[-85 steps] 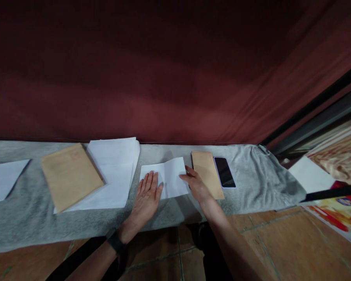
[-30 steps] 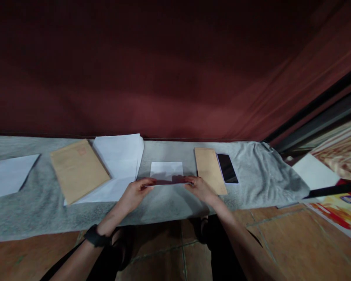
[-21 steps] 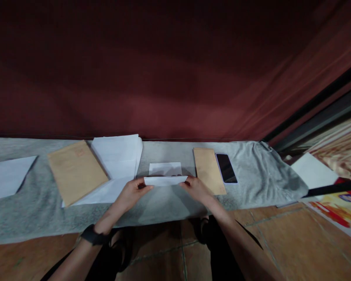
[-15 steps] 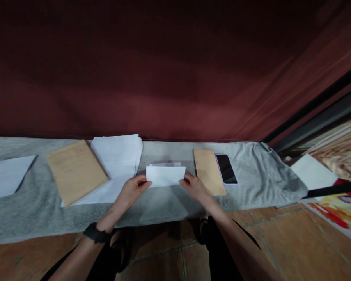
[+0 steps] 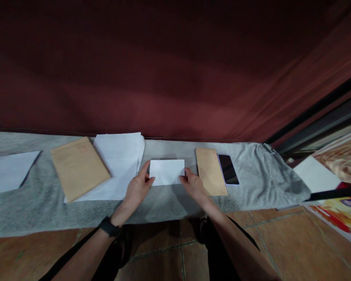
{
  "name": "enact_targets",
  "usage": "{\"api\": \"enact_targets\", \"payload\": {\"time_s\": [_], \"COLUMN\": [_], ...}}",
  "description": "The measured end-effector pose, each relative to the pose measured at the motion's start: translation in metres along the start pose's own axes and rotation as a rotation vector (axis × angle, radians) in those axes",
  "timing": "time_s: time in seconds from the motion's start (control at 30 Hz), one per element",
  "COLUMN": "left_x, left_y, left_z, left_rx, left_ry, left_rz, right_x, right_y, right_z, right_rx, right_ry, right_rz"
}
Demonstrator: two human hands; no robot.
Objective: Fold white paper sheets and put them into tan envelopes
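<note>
A white sheet of folded paper (image 5: 167,172) lies nearly flat over the grey cloth, right in front of me. My left hand (image 5: 138,188) has its thumb at the paper's lower left corner and its index finger stretched along the left edge. On the opposite side, my right hand (image 5: 192,184) pinches the right edge between thumb and fingers. A narrow brown envelope (image 5: 211,171) is just right of my right hand, with a phone (image 5: 228,169) beside it. Left of my left hand, a larger brown envelope (image 5: 80,168) overlaps several white sheets (image 5: 118,152).
The grey cloth (image 5: 169,207) covers a long low surface against a dark red hanging (image 5: 163,113). Another white sheet (image 5: 10,171) lies at the far left. At the right are a white sheet (image 5: 317,174) and a colourful printed package (image 5: 342,214) near the tiled floor (image 5: 280,234).
The folded paper's upper part, earlier showing a separate layer behind, now forms one flat rectangle. My left index finger has moved up along its left edge.
</note>
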State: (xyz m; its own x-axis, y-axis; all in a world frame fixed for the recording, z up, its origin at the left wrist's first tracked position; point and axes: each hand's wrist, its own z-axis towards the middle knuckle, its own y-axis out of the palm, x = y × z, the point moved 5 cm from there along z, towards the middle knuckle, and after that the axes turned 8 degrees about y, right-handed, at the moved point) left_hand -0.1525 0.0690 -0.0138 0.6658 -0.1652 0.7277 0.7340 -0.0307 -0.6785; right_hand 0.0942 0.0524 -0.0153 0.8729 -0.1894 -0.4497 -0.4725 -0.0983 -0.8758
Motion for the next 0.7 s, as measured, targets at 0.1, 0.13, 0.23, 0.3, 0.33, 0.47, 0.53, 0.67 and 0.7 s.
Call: {"api": "enact_targets", "payload": {"time_s": [0.1,0.13,0.23,0.3,0.33,0.47,0.53,0.67,0.7], "left_x": [0.005,0.006,0.008,0.007,0.007,0.007,0.009,0.012,0.013], "left_y": [0.0,0.0,0.002,0.004,0.004,0.008,0.009,0.01,0.011], "left_z": [0.001,0.001,0.002,0.003,0.003,0.002,0.001,-0.002,-0.003], "left_rx": [-0.027,-0.037,-0.061,-0.06,-0.058,-0.054,-0.043,-0.021,-0.023], "left_ry": [-0.018,-0.023,-0.027,-0.025,-0.023,0.016,0.041,0.043,0.038], "left_rz": [0.105,0.133,0.183,0.202,0.21,0.24,0.272,0.347,0.356], "right_x": [-0.002,-0.002,-0.004,-0.007,-0.009,-0.016,-0.02,-0.022,-0.021], "right_y": [0.001,0.0,-0.001,-0.001,-0.002,-0.004,-0.005,-0.003,-0.003], "right_z": [-0.001,-0.001,-0.003,-0.004,-0.004,-0.007,-0.009,-0.012,-0.012], "right_rx": [0.019,0.025,0.03,0.026,0.025,0.036,0.043,0.068,0.089], "right_ry": [0.014,0.019,0.024,0.019,0.016,0.009,-0.001,-0.006,-0.011], "right_rz": [-0.021,-0.03,-0.048,-0.066,-0.081,-0.15,-0.169,-0.192,-0.197]}}
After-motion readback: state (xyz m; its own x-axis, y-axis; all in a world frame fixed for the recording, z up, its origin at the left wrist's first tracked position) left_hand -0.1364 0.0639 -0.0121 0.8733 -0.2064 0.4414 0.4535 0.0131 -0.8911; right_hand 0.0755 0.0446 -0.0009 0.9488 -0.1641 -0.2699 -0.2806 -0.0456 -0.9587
